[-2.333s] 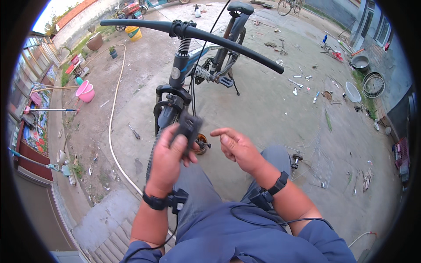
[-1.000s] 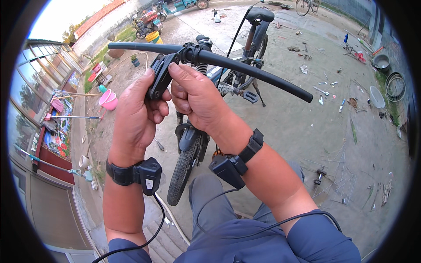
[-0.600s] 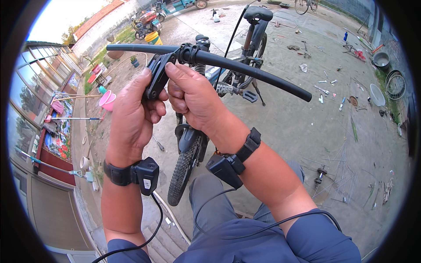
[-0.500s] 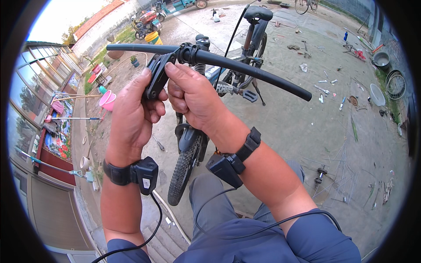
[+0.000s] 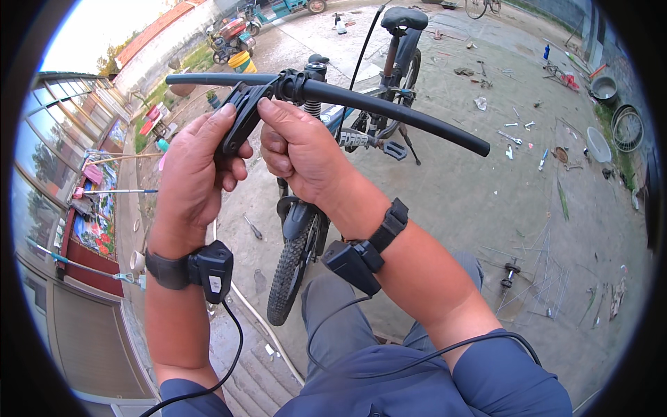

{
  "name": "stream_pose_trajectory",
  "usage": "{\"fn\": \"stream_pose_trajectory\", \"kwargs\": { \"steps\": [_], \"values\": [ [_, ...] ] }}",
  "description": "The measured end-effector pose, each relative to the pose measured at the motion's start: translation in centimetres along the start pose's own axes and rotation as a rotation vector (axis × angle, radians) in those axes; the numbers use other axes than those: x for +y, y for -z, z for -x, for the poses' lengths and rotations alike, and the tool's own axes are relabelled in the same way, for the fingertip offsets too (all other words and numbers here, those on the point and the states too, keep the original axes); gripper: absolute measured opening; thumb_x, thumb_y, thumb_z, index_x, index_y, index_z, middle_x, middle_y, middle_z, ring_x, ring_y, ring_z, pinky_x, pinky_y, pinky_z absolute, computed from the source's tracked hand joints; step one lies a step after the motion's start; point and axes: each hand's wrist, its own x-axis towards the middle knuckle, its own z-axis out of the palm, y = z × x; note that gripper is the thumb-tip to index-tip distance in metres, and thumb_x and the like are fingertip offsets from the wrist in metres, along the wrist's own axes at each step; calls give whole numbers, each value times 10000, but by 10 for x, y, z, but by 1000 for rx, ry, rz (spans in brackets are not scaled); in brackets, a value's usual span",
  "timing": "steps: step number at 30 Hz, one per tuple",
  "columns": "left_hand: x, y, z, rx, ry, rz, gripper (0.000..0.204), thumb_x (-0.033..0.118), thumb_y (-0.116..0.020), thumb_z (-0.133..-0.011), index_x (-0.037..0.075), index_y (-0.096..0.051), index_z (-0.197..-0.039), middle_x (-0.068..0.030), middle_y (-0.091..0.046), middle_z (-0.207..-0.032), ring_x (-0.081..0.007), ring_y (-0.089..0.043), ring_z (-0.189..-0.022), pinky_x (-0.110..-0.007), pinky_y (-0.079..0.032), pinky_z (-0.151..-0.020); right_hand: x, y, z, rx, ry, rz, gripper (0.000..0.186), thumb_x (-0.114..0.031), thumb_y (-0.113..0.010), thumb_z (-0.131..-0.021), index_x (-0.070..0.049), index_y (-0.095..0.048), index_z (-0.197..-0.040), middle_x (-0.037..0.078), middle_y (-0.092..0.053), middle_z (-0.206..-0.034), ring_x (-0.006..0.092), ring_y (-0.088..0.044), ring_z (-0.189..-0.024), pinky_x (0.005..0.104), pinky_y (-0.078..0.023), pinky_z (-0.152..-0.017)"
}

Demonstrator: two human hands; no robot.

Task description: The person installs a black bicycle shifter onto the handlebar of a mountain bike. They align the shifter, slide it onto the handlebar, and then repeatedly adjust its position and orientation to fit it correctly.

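My left hand (image 5: 193, 163) is closed around a black folding multi-tool (image 5: 241, 131), thumb along its upper side. The tool slants up to the stem clamp (image 5: 289, 86) in the middle of a black bicycle handlebar (image 5: 399, 110); where its tip meets the clamp is too small to make out. Just right of the tool, my right hand (image 5: 302, 149) is closed, its thumb bent against the curled fingers beside the tool's upper end. Whatever lies inside that grip is hidden. Below the hands stands the bicycle's front wheel (image 5: 292, 271), with a knobbly tyre.
The bicycle's saddle (image 5: 405, 19) is beyond the bar. On the ground to the right lie a wheel hub (image 5: 511, 273) with loose spokes, a spanner (image 5: 511, 137) and other small parts. A screwdriver (image 5: 253, 227) lies left of the front wheel. Cables run from both wrist straps.
My left hand has swung left with the multi-tool, which now lies at a different slant against the clamp. My right hand stays close to the tool's upper end.
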Motion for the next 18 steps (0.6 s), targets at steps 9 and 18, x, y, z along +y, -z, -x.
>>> {"fn": "stream_pose_trajectory", "kwargs": {
  "steps": [9,18],
  "values": [
    [36,-2,0,97,-238,-668,407,282,-745,-931,-1,-603,-1186,-66,-688,-786,-116,-653,-592,-247,-475,-503,5,1,-3,19,-17,-82,192,-291,-580,-1020,-129,-539,-926,-26,-434,-653,65,-365,-449,224,-257,-402],
    [30,-9,2,194,-1009,-1252,327,34,-728,-840,84,-650,-1153,-119,-699,-977,-328,-693,-883,-407,-549,-750,-2,-10,6,-23,-156,-122,494,-566,-516,-1020,-85,-630,-1028,-38,-413,-625,66,-354,-445,232,-238,-407]
  ]
}}
